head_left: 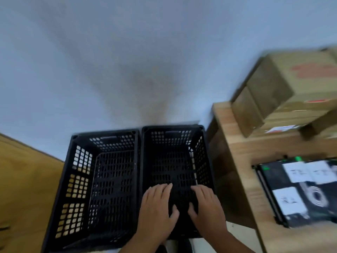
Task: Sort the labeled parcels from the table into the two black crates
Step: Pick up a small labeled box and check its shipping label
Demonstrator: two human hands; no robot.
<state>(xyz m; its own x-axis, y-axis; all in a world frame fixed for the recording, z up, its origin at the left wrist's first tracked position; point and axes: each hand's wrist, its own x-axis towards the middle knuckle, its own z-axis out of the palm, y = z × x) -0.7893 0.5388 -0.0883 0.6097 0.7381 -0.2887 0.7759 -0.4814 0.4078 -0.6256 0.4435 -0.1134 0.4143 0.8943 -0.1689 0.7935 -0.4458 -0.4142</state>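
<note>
Left hand, right hand: flat, empty, over right crate | sorting apparently unstarted | next: reach 2-o'clock parcels on counter

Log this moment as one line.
left hand, right hand: fingers straight, over right crate | left crate: beside it | parcels: on table

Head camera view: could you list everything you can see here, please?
Left crate: one, black, on the floor, empty.
Right crate: one, black, touching it, empty.
Table: one, light wood, right.
Cardboard boxes: several (blurred), brown, stacked on the table.
Labels: three, white, on black items in the table's opening.
Wall: grey-white, behind.
Left hand: fingers straight, over the right crate's near end.
Right hand: likewise, beside it.
</note>
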